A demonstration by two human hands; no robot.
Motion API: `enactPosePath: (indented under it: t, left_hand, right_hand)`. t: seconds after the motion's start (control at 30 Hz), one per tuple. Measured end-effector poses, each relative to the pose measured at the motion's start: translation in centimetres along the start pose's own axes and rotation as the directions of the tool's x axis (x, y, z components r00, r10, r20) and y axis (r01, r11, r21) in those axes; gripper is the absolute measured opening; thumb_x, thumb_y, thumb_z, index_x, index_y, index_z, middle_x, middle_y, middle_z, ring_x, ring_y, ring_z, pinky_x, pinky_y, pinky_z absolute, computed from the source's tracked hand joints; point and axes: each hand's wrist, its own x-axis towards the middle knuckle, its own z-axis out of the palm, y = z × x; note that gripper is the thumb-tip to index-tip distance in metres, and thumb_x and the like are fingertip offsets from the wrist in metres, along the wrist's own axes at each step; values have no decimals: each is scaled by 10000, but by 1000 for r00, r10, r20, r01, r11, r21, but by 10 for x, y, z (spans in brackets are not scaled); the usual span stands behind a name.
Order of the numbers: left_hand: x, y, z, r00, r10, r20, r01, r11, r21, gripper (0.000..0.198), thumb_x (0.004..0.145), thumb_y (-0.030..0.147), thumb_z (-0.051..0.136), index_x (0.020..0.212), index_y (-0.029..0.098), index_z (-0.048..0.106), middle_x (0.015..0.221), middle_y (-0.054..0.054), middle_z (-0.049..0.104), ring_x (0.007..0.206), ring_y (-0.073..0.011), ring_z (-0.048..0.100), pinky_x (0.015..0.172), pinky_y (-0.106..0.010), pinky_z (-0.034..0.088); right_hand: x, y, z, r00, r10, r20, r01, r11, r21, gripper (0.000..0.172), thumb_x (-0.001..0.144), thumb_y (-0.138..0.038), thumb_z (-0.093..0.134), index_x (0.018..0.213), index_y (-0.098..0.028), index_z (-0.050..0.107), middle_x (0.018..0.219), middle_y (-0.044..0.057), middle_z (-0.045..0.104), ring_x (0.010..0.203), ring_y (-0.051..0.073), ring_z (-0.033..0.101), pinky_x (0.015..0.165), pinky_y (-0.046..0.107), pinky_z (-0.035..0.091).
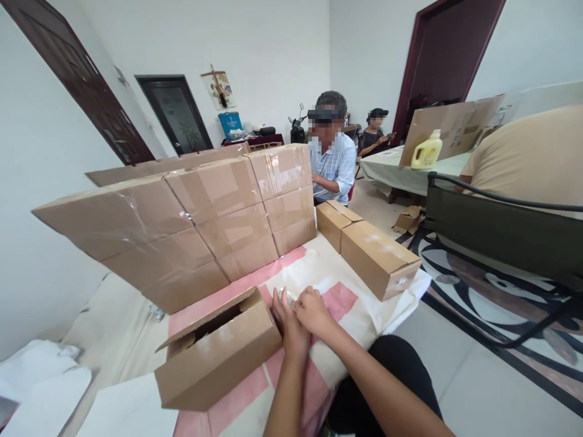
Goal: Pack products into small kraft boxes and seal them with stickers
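My left hand [288, 325] is beside the right end of an open cardboard box [223, 358], its fingers bent and partly raised. Against it, my right hand [315, 311] is closed, fingertips together. Between the two hands is something small and pale, too blurred and covered to name. The box lies on the cloth-covered table [246, 394] with its long top flap lifted and a dark gap showing inside. Behind it rises a stack of taped cardboard boxes [195, 224].
Two closed cardboard boxes [368, 243] line the table's right side. White sheets [132, 403] lie at the left. A person in a light shirt [337, 167] sits beyond the stack. At the right, another person sits in a dark chair [496, 230] near a yellow jug [427, 150].
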Motion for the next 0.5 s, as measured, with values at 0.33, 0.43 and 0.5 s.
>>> enactPosePath:
  t: [0.33,0.43,0.5]
  left_hand:
    - [3,6,-3,998,-58,38,57,998,34,746,898,322,646,1527,193,267,1669,-247,97,1565,-391,188,1213,-581,331]
    - [4,6,-3,996,-86,36,85,996,31,737,908,313,612,1532,176,244,1657,-253,103,1552,-387,218,1219,-569,323]
    - [5,5,-4,995,-93,38,91,995,40,726,911,305,595,1530,164,242,1651,-257,105,1547,-389,220,1218,-570,321]
  right_hand:
    - [-3,14,-4,999,-44,-2,44,999,15,286,940,-135,413,841,-106,680,1023,145,628,992,214,576,886,303,416]
    - [-2,16,-2,999,-44,8,44,999,3,283,944,-157,426,867,-99,693,1030,157,627,1001,228,567,904,320,409]
    - [-2,17,-2,999,-40,17,40,999,-3,286,946,-163,429,882,-91,698,1040,166,628,1014,237,564,918,330,406]
